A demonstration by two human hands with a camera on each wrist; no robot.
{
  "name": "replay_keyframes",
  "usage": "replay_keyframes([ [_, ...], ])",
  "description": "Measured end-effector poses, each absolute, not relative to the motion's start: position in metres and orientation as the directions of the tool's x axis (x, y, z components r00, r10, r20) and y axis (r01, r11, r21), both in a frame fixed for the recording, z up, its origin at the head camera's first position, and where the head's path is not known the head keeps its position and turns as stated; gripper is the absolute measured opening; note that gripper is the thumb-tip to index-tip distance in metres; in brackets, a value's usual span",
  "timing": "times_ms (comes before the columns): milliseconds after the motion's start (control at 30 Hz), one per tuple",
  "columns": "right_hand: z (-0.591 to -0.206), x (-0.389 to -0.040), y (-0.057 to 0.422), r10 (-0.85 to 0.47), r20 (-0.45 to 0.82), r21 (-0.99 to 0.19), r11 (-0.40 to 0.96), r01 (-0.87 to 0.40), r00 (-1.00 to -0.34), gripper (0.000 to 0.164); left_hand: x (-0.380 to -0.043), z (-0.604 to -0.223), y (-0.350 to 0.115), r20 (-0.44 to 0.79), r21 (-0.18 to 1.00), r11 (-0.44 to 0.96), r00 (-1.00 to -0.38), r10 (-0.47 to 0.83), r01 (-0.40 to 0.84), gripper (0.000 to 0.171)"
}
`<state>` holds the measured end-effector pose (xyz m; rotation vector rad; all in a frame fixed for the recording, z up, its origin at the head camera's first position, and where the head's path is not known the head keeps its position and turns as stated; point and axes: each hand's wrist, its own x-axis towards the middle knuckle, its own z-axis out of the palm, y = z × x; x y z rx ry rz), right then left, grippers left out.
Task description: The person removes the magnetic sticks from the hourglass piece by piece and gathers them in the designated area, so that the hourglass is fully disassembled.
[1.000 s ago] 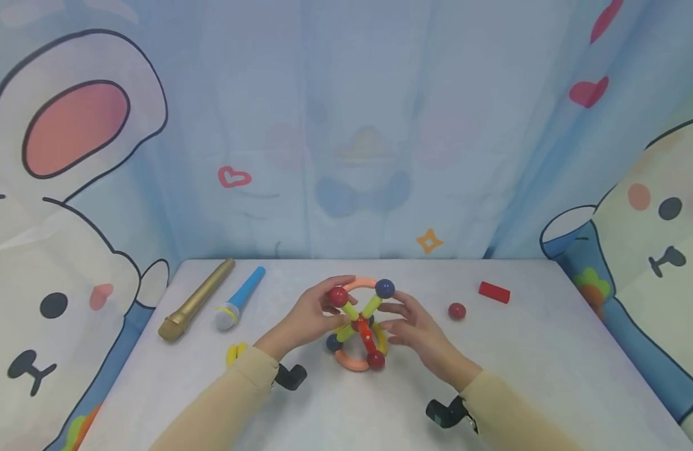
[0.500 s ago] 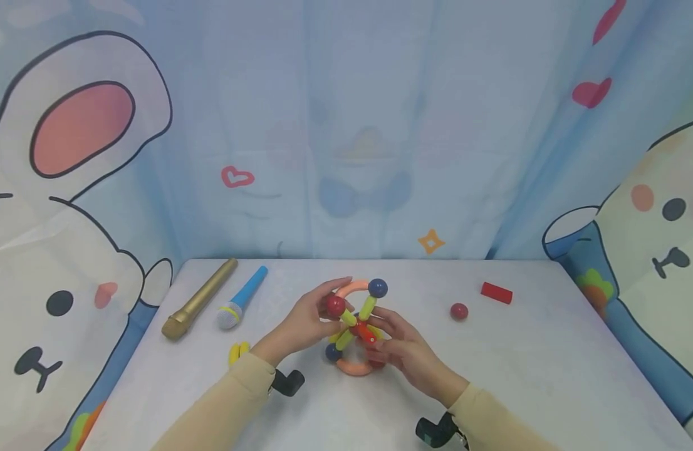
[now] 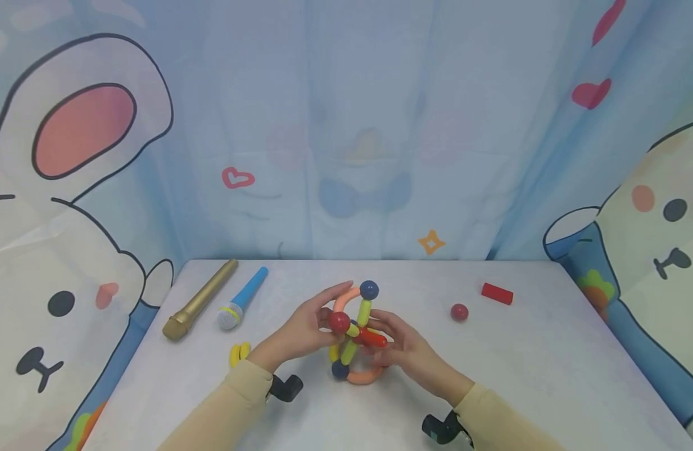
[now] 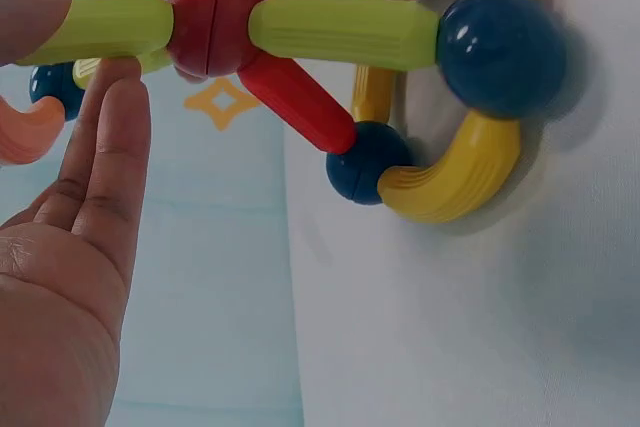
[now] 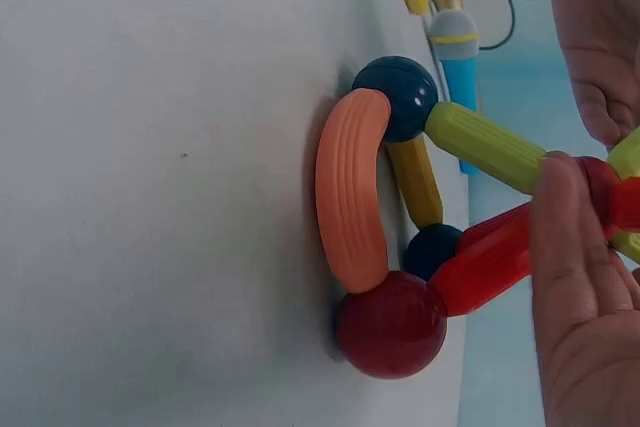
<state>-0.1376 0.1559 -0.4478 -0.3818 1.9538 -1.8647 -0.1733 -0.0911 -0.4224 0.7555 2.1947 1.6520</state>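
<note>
In the head view, the left hand (image 3: 298, 332) and the right hand (image 3: 414, 357) hold a ball-and-rod toy (image 3: 359, 336) between them, in the middle of the surface (image 3: 527, 369). Left of it lie a gold microphone (image 3: 202, 297), a blue microphone (image 3: 248, 292) and some yellow pieces (image 3: 239, 354), partly behind the left sleeve (image 3: 234, 398). To the right are a loose red ball (image 3: 459, 312) and a red block (image 3: 497, 294). A printed curtain (image 3: 369, 94) hangs behind.

In the left wrist view, the left hand's thumb and fingers pinch a lime rod (image 4: 110, 27) beside the toy's central ball (image 4: 210, 25).

In the right wrist view, the right hand's fingers lie nearly straight against the toy near its centre; its thumb is out of sight here. An orange curved piece (image 5: 352, 192) joins a blue ball (image 5: 398, 97) to a red ball at the toy's base.
</note>
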Motion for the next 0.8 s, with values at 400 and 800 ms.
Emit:
replay_keyframes([
  [400,-0.447,-0.142,0.153,-0.478,-0.03,-0.99,0.138,-0.041,-0.878,0.07,-0.163,-0.425,-0.093,0.091,0.95,0.192,-0.809,0.58,0.245,0.083],
  [800,-0.447,-0.154,0.152,-0.489,-0.089,-0.982,0.191,-0.007,-0.868,0.066,-0.162,-0.425,-0.099,0.105,0.916,0.267,-0.82,0.562,0.3,0.075],
])
